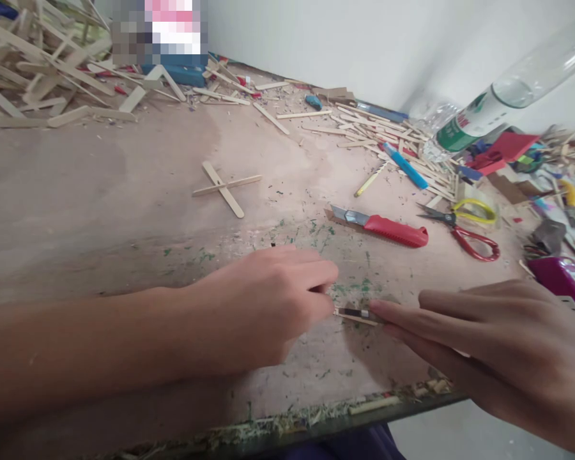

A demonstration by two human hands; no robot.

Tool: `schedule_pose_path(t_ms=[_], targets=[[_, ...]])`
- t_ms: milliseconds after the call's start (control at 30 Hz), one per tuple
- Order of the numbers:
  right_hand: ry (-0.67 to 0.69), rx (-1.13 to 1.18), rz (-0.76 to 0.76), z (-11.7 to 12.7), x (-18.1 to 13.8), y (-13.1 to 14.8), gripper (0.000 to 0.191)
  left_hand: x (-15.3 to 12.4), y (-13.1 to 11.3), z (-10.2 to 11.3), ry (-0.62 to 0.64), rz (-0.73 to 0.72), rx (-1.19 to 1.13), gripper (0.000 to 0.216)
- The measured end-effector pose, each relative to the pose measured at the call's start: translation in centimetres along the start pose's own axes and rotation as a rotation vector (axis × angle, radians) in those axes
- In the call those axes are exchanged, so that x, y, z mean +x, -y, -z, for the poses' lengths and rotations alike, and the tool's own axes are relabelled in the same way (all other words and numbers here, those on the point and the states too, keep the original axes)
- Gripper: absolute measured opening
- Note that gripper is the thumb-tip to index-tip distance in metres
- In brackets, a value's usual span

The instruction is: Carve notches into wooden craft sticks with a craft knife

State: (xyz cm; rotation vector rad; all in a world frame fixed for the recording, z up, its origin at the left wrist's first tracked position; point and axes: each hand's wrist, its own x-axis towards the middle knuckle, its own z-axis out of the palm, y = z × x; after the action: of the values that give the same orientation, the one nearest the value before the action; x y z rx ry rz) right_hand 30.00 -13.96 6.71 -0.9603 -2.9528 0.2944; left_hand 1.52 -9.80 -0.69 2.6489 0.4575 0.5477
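Note:
My left hand (pixel 263 306) rests on the worn board (pixel 100 191), its fingers curled and pinched on the left end of a short wooden stick piece (pixel 357 315). My right hand (pixel 489 348) comes in from the right with fingers stretched flat, and a fingertip presses the right end of that same piece against the board. The piece lies near the front edge of the board. A red utility knife (pixel 388 229) with its blade out lies just beyond both hands.
Two crossed craft sticks (pixel 223 186) lie mid-board. Red-and-yellow scissors (pixel 464 230), a blue pen (pixel 405 166), a yellow pencil (pixel 370 179) and a lying plastic bottle (pixel 503 96) sit to the right. Heaps of sticks (pixel 38 70) fill the back left. A purple box (pixel 563 281) is at far right.

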Motion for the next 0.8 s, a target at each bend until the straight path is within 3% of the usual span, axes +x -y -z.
schedule_pose_path(t_ms=[800], targets=[[0.036, -0.054, 0.046, 0.29, 0.36, 0.52, 0.033, 0.07, -0.04, -0.12, -0.014, -0.010, 0.030, 0.022]])
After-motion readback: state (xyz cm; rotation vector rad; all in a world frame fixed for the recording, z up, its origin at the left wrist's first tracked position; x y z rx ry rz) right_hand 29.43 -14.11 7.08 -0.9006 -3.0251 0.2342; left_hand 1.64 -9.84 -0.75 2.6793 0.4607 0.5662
